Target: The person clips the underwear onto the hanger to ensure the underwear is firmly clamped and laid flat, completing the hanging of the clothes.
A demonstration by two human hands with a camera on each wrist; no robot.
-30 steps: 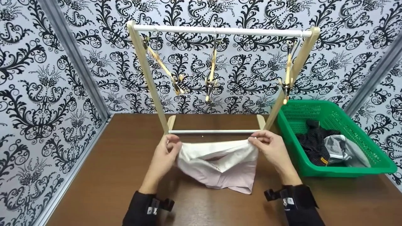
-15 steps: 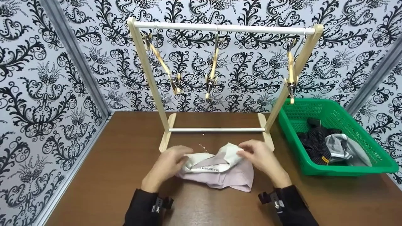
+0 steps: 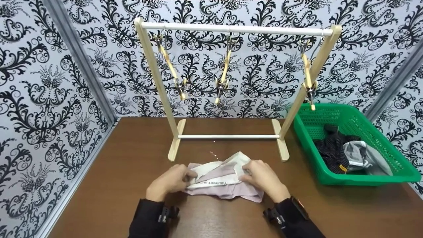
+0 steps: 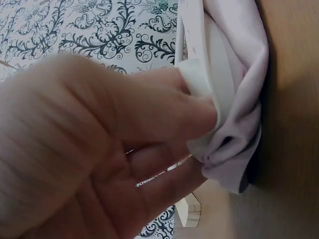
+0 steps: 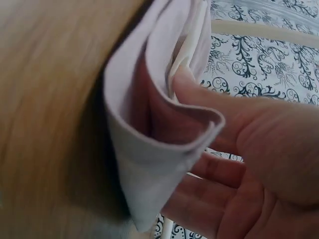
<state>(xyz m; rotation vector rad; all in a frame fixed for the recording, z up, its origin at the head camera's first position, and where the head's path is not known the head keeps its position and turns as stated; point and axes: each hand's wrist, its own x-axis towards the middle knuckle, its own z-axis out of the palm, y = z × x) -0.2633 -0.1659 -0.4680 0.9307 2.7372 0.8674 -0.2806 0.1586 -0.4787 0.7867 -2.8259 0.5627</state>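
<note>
A pair of pale pink underpants (image 3: 231, 190) with a wide white waistband lies bunched on the brown table, the printed words "& BEAUTIFUL" showing on the band. At its left end my left hand (image 3: 173, 178) pinches the waistband; the left wrist view shows the thumb over the white band (image 4: 222, 74) and fingers behind it. My right hand (image 3: 262, 177) grips the right end. In the right wrist view that thumb lies inside the fabric fold (image 5: 149, 159), with the fingers on the outer side. Part of the cloth is hidden by both hands.
A wooden rack with a white top bar (image 3: 238, 28) stands behind the garment. Clip hangers hang from it, left (image 3: 172, 67), middle (image 3: 225, 67) and right (image 3: 307, 71). A green basket (image 3: 366, 180) at right holds black striped (image 3: 330, 152) and grey clothes (image 3: 371, 158).
The waistband was stretched straight between both hands; it has since dropped and folded, its print now showing. Both hands have come down towards the table and gripped it again, the right one shifting inwards.
</note>
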